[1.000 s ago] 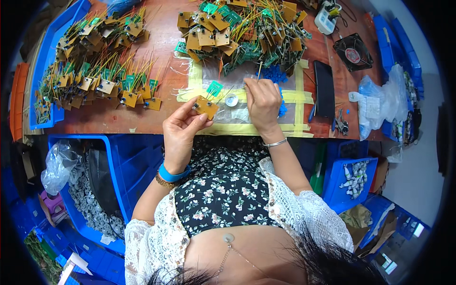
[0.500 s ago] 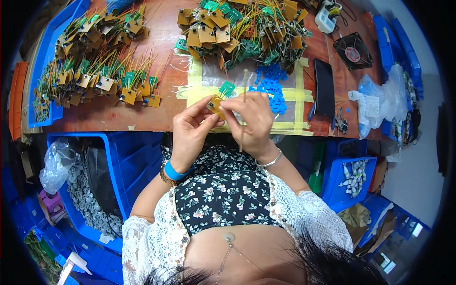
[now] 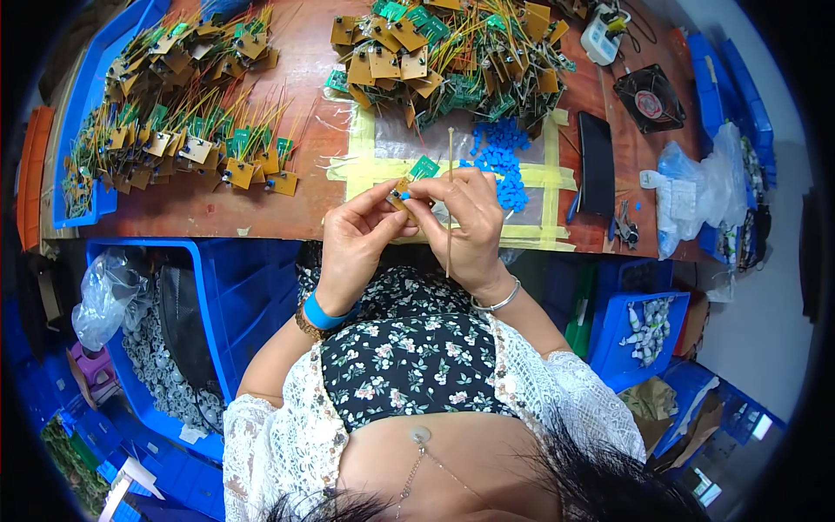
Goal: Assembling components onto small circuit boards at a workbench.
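At the table's near edge, my left hand (image 3: 358, 233) pinches a small brown circuit board (image 3: 399, 202), tilted, with a black part on it. A green circuit board (image 3: 424, 168) is joined to it by wires and sticks out on the far side. My right hand (image 3: 468, 211) is closed, its thumb and forefinger pressing a small blue cap (image 3: 405, 196) at the brown board. A thin tan stick (image 3: 450, 161) also runs through the right hand's fingers, pointing away from me. Just beyond that hand lies a pile of small blue caps (image 3: 503, 155).
Wired circuit boards are heaped at the far middle (image 3: 452, 65) and along the left (image 3: 187, 143). To the right lie a black phone (image 3: 595, 163), a square fan (image 3: 650, 98), a power strip (image 3: 604, 35), snips (image 3: 625, 228) and a plastic bag (image 3: 700, 187). Blue bins stand below the table.
The brown board has tipped in my left fingers. My right fingertips have closed in over it with the blue cap, and the stick has swung slightly.
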`<state>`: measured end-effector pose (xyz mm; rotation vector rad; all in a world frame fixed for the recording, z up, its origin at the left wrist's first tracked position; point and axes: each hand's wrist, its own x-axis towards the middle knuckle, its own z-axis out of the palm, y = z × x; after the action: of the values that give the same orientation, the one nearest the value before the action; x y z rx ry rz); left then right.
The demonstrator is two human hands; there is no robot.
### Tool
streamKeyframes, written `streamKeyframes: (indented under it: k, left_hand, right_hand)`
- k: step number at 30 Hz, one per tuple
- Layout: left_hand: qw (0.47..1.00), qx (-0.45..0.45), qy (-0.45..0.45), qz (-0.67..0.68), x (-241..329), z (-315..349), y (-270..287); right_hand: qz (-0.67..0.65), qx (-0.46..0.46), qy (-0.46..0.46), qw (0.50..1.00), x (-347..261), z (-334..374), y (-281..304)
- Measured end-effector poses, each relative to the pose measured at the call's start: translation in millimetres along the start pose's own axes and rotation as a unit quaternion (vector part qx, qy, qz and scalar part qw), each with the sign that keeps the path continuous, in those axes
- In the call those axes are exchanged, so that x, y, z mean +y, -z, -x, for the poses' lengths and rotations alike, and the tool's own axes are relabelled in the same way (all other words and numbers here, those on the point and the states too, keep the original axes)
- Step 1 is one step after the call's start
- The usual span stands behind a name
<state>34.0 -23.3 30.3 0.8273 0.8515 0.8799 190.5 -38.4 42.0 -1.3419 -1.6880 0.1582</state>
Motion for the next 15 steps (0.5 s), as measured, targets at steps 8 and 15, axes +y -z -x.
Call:
streamKeyframes:
  k: [8, 15]
  left_hand:
    - [1.000, -0.013, 0.002, -0.016, -1.5, 2.5, 2.1]
    - [0.999, -0.013, 0.010, -0.029, 0.1, 1.8, 2.0]
  right_hand:
    - [0.021, -0.039, 0.046, 0.998, 2.7, -3.3, 3.3]
    - [-0.008, -0.040, 0.025, 0.999, 0.9, -2.3, 4.9]
